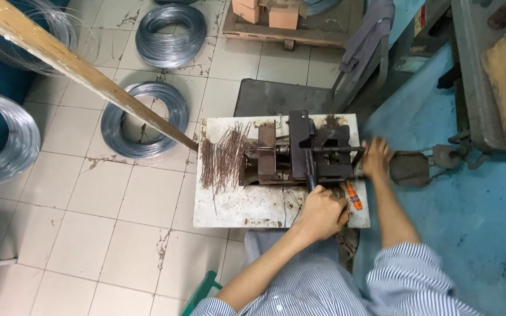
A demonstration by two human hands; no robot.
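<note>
A dark metal bench machine (300,153) stands on a small white table (247,205). My left hand (321,212) is closed around the machine's black lever handle (310,175) at the table's front. My right hand (376,157), slightly blurred, rests at the right end of the machine's horizontal rod (338,150); whether it grips the rod is unclear. A heap of thin brown wire pieces (224,157) lies left of the machine. An orange-handled tool (354,196) lies between my two hands.
Coils of grey wire (143,120) (170,34) lie on the tiled floor to the left. A wooden pole (89,76) slants down to the table's left edge. Cardboard boxes (276,14) sit on a pallet behind. A grey machine base (487,88) stands on the blue floor at right.
</note>
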